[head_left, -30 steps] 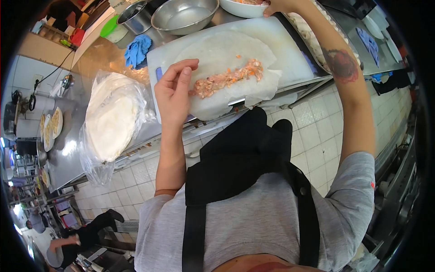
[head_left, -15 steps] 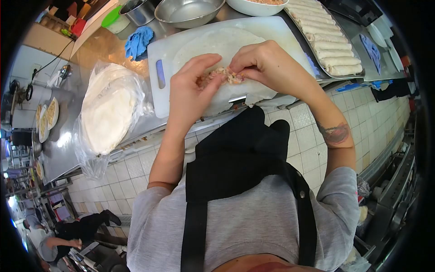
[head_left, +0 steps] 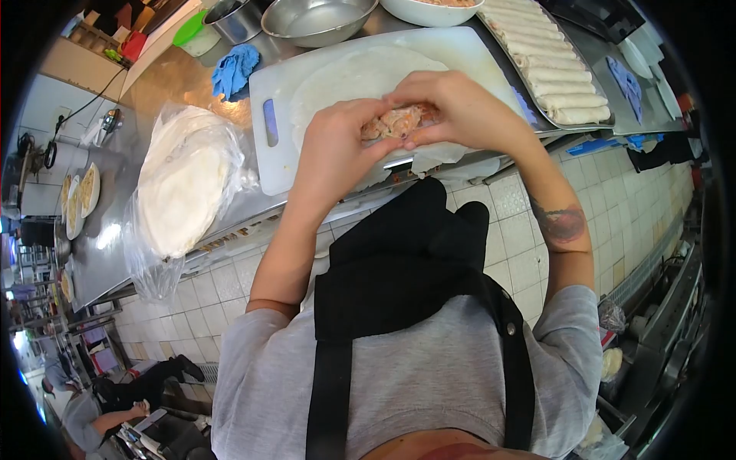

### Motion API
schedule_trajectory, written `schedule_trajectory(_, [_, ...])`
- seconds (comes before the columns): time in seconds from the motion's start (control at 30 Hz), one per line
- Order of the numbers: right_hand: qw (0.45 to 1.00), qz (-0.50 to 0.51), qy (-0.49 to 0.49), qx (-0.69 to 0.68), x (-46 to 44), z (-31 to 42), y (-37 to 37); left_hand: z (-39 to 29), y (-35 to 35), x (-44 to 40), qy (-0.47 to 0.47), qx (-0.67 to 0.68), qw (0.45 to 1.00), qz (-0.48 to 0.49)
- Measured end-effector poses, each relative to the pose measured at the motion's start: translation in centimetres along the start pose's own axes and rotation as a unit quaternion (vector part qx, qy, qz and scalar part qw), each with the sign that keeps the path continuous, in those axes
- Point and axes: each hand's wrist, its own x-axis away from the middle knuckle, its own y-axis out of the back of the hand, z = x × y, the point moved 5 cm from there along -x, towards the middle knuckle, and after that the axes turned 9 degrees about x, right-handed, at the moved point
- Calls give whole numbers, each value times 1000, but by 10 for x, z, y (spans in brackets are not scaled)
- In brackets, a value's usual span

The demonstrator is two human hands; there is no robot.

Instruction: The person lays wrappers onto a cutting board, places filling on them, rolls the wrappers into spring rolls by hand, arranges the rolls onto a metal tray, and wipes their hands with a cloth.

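Observation:
A pinkish minced filling (head_left: 397, 123) lies on a thin round white wrapper (head_left: 330, 80), which rests on a white cutting board (head_left: 268, 165). My left hand (head_left: 341, 138) curves round the left end of the filling. From the other side, my right hand (head_left: 464, 111) cups its right end. Thumbs and fingertips of both hands meet around it and press it together. Part of the filling is hidden under my fingers. The wrapper's near edge hangs over the front of the board.
Left of the board, a stack of wrappers (head_left: 184, 192) sits in a plastic bag. A blue cloth (head_left: 234, 70) and a metal pan (head_left: 316, 23) stand behind. A white bowl (head_left: 433, 14) holds more filling. Several finished rolls (head_left: 563, 84) fill a tray on the right.
Both hands have shifted slightly to the right and closed in around the filling, which is now gathered into a thicker lump. The fingertips of the two hands now meet.

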Motion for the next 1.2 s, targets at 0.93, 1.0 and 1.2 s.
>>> schedule_trajectory(0.93, [987,-46,-49,-146,8,-5,-7,-3,15,9,-27,-16,999,-15])
schedule_trajectory(1.0, [993,-55,-33,-95,3,4,-14,-4,14,8,-9,-35,999,-24])
schedule_trajectory(1.2, [986,-56,-149,-45,-8,-3,-20,16,21,12,68,-4,997,-43])
